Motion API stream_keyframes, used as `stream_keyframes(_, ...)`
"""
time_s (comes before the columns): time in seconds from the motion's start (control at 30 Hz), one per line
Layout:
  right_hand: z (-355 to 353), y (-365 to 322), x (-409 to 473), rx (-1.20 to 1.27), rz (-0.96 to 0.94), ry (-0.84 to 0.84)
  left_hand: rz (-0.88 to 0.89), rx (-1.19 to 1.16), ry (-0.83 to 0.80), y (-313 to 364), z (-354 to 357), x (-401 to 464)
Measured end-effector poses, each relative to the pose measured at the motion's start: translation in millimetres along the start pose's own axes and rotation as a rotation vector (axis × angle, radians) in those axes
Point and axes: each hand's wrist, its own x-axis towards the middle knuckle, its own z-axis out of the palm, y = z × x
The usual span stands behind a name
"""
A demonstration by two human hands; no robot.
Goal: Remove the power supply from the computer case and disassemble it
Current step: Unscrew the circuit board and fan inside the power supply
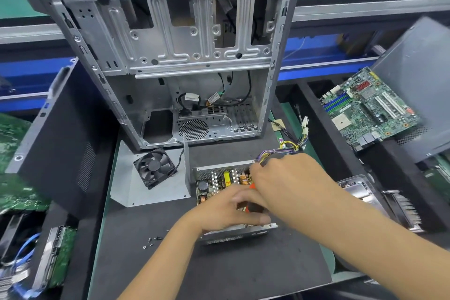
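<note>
The power supply (pixel 219 179) lies open on the black mat in front of the computer case (pixel 194 68), with its circuit board, coils and heat sinks exposed. My left hand (pixel 226 209) lies over its near half, thumb along the front wall and fingers over the board, holding it. My right hand (pixel 287 182) reaches in from the right over the far right corner and grips a red-handled tool (pixel 252 186), mostly hidden by both hands. The coloured cable bundle (pixel 287 147) leaves the supply behind my right hand. The detached cover plate (pixel 146 192) carries the black fan (pixel 154 168).
Several loose screws (pixel 152 242) lie on the mat at the near left. A black side panel (pixel 56 134) leans on the left. A motherboard (pixel 367 109) lies in the right bin, a heat sink (pixel 401 209) below it. Hard drives and blue cables (pixel 26 251) fill the lower left bin.
</note>
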Motion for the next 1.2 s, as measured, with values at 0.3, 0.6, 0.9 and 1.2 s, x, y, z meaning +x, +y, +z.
stream_keyframes(0.3,-3.0,-6.6,-10.7,0.197,-0.046,-0.058,-0.068,0.046,0.04,-12.2,-2.1,-0.1)
stream_keyframes(0.6,0.0,2.3,-6.7,0.152,-0.025,-0.162,-0.013,-0.034,0.026,-11.0,1.1,7.2)
stream_keyframes(0.9,-6.2,8.7,-1.1,0.093,0.114,-0.092,0.033,0.008,-0.01,-12.4,0.7,13.9)
stream_keyframes(1.2,3.1,11.7,-10.9,0.294,-0.187,-0.14,-0.06,0.027,-0.035,-12.9,-1.5,5.5)
